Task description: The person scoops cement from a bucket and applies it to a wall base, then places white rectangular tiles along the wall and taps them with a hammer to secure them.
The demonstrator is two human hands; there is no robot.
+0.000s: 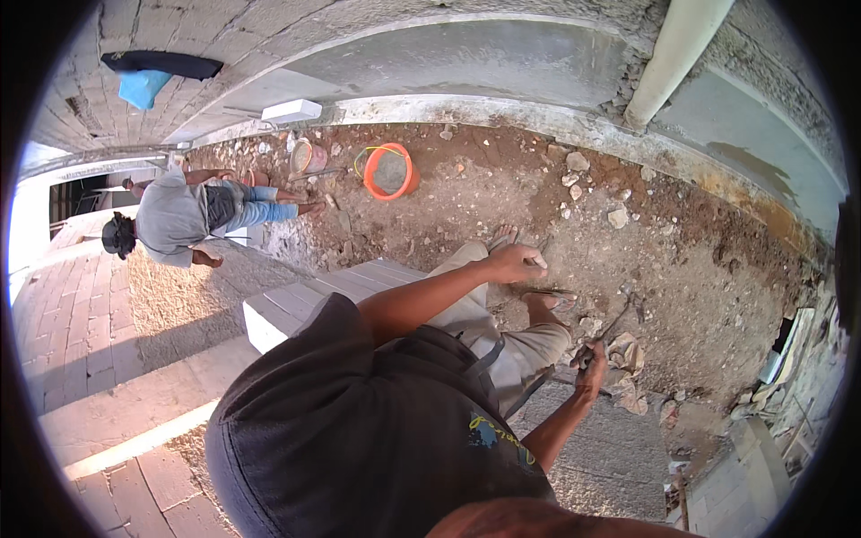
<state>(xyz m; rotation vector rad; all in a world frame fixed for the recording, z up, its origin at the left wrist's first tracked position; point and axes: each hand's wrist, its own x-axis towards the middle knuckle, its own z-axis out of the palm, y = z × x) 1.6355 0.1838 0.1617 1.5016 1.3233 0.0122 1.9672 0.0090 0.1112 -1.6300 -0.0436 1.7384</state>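
My left hand point(518, 263) is closed above my bare foot, fingers curled around something small and greyish that I cannot make out. Lower and to the right, my right hand point(590, 360) grips the dark handle of what looks like a hammer point(621, 317). Its thin shaft points away over the dirt, and the head is at the far end. Crumpled brown paper point(626, 353) lies beside that hand.
An orange bucket point(413, 181) of grey material stands on the rubble-strewn soil point(502, 188). Another bucket point(308, 157) is farther left, near a co-worker point(184, 215) bending down. A pale pipe point(677, 58) meets the wall base. Stacked light blocks point(266, 325) are beside me.
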